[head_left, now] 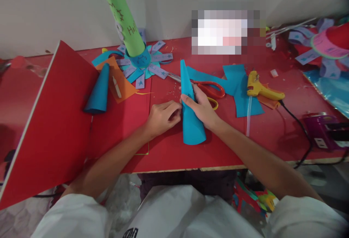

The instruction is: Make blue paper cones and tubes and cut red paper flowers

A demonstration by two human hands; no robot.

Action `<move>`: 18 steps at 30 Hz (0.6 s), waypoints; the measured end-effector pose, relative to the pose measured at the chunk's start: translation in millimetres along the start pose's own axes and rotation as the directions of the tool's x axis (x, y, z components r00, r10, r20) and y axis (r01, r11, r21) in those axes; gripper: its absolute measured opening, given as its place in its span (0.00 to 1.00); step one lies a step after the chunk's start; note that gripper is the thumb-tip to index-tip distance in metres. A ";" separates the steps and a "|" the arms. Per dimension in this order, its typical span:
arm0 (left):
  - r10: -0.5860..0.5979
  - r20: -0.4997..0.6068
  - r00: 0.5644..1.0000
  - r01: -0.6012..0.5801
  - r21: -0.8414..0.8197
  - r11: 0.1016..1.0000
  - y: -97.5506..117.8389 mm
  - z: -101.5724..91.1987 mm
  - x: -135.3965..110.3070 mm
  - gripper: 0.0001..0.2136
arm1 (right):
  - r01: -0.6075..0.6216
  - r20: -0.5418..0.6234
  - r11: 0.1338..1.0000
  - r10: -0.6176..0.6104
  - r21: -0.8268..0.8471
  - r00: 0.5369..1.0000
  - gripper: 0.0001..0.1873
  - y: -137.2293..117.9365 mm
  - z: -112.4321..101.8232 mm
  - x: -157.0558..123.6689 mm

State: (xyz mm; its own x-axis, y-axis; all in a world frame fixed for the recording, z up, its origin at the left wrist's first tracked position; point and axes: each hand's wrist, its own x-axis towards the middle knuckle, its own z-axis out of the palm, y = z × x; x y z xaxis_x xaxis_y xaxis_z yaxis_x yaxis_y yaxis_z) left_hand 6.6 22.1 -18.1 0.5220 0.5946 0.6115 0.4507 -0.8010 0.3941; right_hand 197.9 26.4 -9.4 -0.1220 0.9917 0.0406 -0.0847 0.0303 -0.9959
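A blue paper cone [192,125] stands tilted slightly in front of me, narrow end away and wide end toward me. My right hand [203,108] is wrapped round its right side, with the thumb laid across the front. At the cone's left edge, my left hand [165,117] has its fingers curled together; whatever is between the fingertips is hidden. Scissors with red handles [214,88] lie behind the right hand, and a yellow handle [213,103] shows partly beneath it. Blue paper pieces [238,81] lie to the right.
A yellow glue gun [264,89] with a corded end rests on the blue paper. Left are a red board [58,121], another blue cone [99,92] and orange paper [122,88]. A green paper tube [127,23] stands at the back. A purple box [323,130] sits right.
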 end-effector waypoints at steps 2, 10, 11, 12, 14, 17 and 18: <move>-0.026 -0.021 0.999 0.026 -0.003 1.000 -0.6 -1.0 0.7 0.07 | 0.006 0.024 1.000 -0.006 -0.017 1.000 0.27 -0.2 0.4 0.2; -0.170 -0.064 0.983 0.159 -0.145 0.977 -3.8 -10.5 4.6 0.08 | -0.148 0.092 0.981 0.138 0.122 0.986 0.26 -6.4 3.4 -5.9; -0.177 -0.045 0.983 0.168 -0.153 0.974 -4.0 -10.3 5.0 0.08 | -0.165 0.096 0.976 0.152 0.142 0.984 0.26 -7.1 2.4 -5.7; -0.188 -0.016 0.982 0.183 -0.159 0.970 -4.1 -9.6 5.4 0.10 | -0.170 0.092 0.973 0.156 0.159 0.983 0.27 -7.7 1.3 -5.1; -0.220 0.069 0.973 0.230 -0.185 0.955 -4.8 -7.5 6.5 0.15 | -0.155 0.068 0.970 0.144 0.189 0.987 0.27 -8.9 -0.7 -3.9; -0.251 0.204 0.946 0.303 -0.291 0.908 -6.8 -4.8 8.4 0.18 | -0.127 0.021 0.962 0.125 0.240 0.992 0.28 -10.2 -0.9 -3.5; -0.258 0.231 0.938 0.325 -0.334 0.885 -7.7 -4.4 8.7 0.19 | -0.120 0.016 0.958 0.120 0.259 0.993 0.28 -10.5 -0.1 -3.9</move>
State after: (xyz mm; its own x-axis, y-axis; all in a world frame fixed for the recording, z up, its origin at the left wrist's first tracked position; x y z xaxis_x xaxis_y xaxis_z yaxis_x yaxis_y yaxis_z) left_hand 4.5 33.1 -12.8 0.5406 0.7804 0.3141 0.3264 -0.5387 0.7767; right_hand 199.4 22.2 0.8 -0.1467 0.9861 -0.0778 -0.3226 -0.1221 -0.9386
